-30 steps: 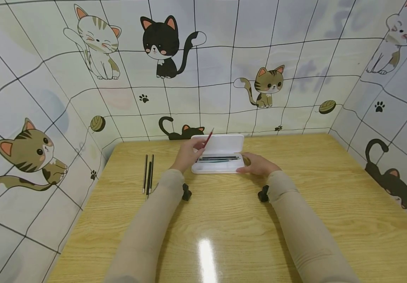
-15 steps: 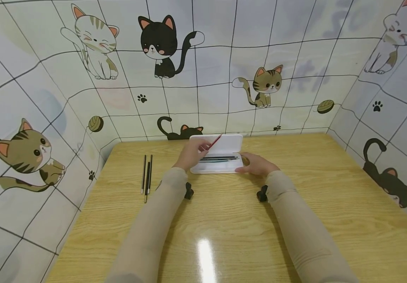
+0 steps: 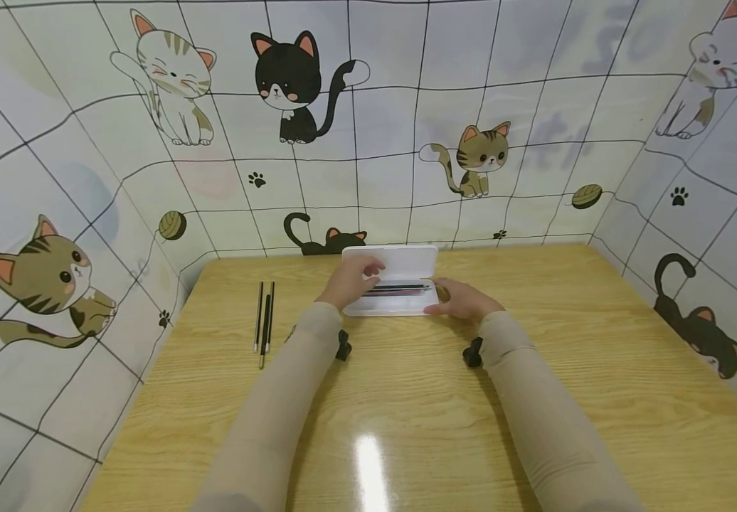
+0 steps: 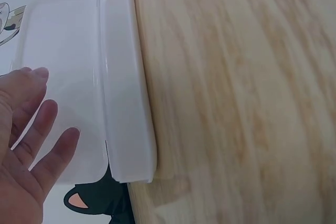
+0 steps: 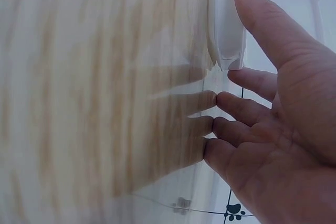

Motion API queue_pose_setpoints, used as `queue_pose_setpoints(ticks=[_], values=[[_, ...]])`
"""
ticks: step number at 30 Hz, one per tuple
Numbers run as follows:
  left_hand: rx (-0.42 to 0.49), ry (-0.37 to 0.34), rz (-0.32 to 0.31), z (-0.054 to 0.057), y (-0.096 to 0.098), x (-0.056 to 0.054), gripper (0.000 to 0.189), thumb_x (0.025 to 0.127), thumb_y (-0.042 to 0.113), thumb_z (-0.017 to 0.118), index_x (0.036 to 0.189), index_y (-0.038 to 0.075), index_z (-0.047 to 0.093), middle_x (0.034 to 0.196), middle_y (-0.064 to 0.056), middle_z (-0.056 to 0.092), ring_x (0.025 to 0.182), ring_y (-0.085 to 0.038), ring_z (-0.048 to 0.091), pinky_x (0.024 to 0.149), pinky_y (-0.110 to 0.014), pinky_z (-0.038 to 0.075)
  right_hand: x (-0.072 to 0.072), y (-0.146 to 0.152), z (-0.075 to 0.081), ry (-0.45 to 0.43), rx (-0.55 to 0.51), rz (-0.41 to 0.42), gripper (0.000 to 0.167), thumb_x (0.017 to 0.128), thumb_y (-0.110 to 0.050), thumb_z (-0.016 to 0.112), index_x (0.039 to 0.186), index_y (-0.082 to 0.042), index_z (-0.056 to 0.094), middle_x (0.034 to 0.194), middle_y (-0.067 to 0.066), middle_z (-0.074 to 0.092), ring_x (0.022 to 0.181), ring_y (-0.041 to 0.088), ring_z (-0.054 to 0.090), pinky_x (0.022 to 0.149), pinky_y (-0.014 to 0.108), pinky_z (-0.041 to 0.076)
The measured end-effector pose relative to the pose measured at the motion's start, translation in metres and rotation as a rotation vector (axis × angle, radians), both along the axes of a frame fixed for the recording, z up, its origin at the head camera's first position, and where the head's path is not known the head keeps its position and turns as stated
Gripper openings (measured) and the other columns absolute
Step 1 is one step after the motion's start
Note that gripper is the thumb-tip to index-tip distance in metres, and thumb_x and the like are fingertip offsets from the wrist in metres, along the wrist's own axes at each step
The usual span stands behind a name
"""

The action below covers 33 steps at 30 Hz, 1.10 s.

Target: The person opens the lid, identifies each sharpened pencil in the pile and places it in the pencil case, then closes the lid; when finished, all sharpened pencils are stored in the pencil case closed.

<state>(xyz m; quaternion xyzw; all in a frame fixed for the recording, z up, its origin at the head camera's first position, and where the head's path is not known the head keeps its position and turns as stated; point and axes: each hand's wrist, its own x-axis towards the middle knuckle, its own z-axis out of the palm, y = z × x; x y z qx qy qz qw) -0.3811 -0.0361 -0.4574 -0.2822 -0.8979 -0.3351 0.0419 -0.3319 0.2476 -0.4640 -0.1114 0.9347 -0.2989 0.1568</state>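
Observation:
A white pencil case [image 3: 389,306] lies at the far side of the table with its lid [image 3: 407,262] raised. Thin dark sticks like pencils or brushes [image 3: 400,287] lie inside, along with a slim red one [image 3: 400,292]. My left hand [image 3: 348,279] hovers over the case's left end, fingers loosely spread and holding nothing; in the left wrist view its fingertips [image 4: 67,135] overlap the lid. My right hand [image 3: 464,299] holds the case's right end, thumb along the front wall and index fingertip at the corner. The other right fingertips [image 5: 212,124] rest at the tabletop.
Several slim black sticks [image 3: 264,320] with pale or gold ends lie side by side on the wooden table [image 3: 445,419], left of the case. A cat-patterned cloth [image 3: 388,178] rises behind the table's back edge and along both sides.
The red stick, held tilted in my left hand before, now lies inside the case, let go. My left fingers have loosened. The right hand has stayed at the case's right end.

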Motion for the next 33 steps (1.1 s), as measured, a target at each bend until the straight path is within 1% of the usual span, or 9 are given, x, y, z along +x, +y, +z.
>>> queue_pose_setpoints(ticks=[7,13,19,22,26,28,29,31,33], values=[[0.006,-0.011,0.033,0.006,-0.004,0.004,0.025,0.096,0.014,0.071,0.122,0.014,0.072,0.115,-0.001,0.069,0.106,-0.016,0.061,0.096,-0.033,0.049,0.0,0.001,-0.001,-0.004,-0.006,-0.002,0.088,0.092,-0.045,0.074,0.161,-0.013,0.03,0.165,0.017,0.025,0.152,0.04,0.018,0.12,0.058,0.017],[0.056,-0.021,0.054,0.014,-0.008,0.009,0.026,0.098,0.016,0.07,0.123,0.013,0.071,0.115,0.0,0.068,0.106,-0.016,0.06,0.096,-0.034,0.049,0.0,0.001,0.0,-0.006,-0.019,-0.007,0.087,0.091,-0.043,0.076,0.16,-0.014,0.031,0.164,0.017,0.027,0.152,0.04,0.019,0.12,0.058,0.018],[0.153,0.049,0.073,0.018,-0.017,0.008,0.027,0.095,0.016,0.074,0.122,0.01,0.07,0.11,-0.002,0.068,0.102,-0.018,0.061,0.092,-0.036,0.051,0.001,0.001,0.0,-0.005,-0.028,0.002,0.087,0.092,-0.043,0.075,0.16,-0.011,0.03,0.164,0.019,0.026,0.151,0.042,0.018,0.12,0.059,0.017],[0.198,0.079,0.104,0.018,-0.022,0.006,0.035,0.093,0.019,0.077,0.125,0.008,0.068,0.108,-0.004,0.067,0.099,-0.019,0.06,0.088,-0.036,0.051,0.001,0.001,0.0,-0.006,-0.023,0.001,0.088,0.092,-0.044,0.074,0.16,-0.011,0.029,0.164,0.02,0.026,0.151,0.042,0.018,0.12,0.059,0.018],[0.233,0.159,0.155,0.016,-0.029,0.004,0.046,0.088,0.024,0.083,0.127,0.006,0.066,0.106,-0.012,0.064,0.093,-0.024,0.055,0.081,-0.038,0.048,0.001,0.001,0.001,0.001,-0.013,0.003,0.088,0.092,-0.045,0.074,0.16,-0.011,0.03,0.164,0.02,0.026,0.151,0.042,0.019,0.12,0.059,0.018],[0.231,0.178,0.183,0.016,-0.032,0.003,0.054,0.084,0.028,0.085,0.129,0.006,0.065,0.11,-0.015,0.06,0.097,-0.027,0.053,0.084,-0.041,0.048,0.001,0.001,0.001,0.005,-0.007,0.005,0.088,0.092,-0.045,0.074,0.16,-0.01,0.03,0.164,0.02,0.026,0.151,0.042,0.019,0.12,0.059,0.018],[0.227,0.17,0.194,0.016,-0.033,0.003,0.059,0.083,0.029,0.086,0.132,0.007,0.063,0.115,-0.016,0.058,0.102,-0.029,0.052,0.088,-0.042,0.048,0.001,0.001,0.001,0.007,-0.004,0.005,0.088,0.092,-0.045,0.074,0.16,-0.01,0.03,0.164,0.02,0.027,0.151,0.042,0.02,0.12,0.059,0.019],[0.202,0.134,0.211,0.016,-0.034,0.003,0.067,0.082,0.033,0.087,0.138,0.009,0.058,0.127,-0.016,0.054,0.118,-0.031,0.048,0.1,-0.045,0.046,0.001,0.001,0.001,0.008,-0.003,0.007,0.088,0.092,-0.045,0.073,0.16,-0.011,0.03,0.164,0.021,0.026,0.151,0.043,0.02,0.12,0.059,0.018],[0.163,0.095,0.21,0.016,-0.035,0.004,0.074,0.081,0.035,0.087,0.142,0.009,0.055,0.138,-0.016,0.05,0.13,-0.034,0.043,0.109,-0.048,0.041,0.001,0.0,0.002,0.006,-0.005,0.008,0.088,0.092,-0.046,0.073,0.16,-0.011,0.03,0.164,0.021,0.026,0.151,0.043,0.02,0.12,0.059,0.018]])
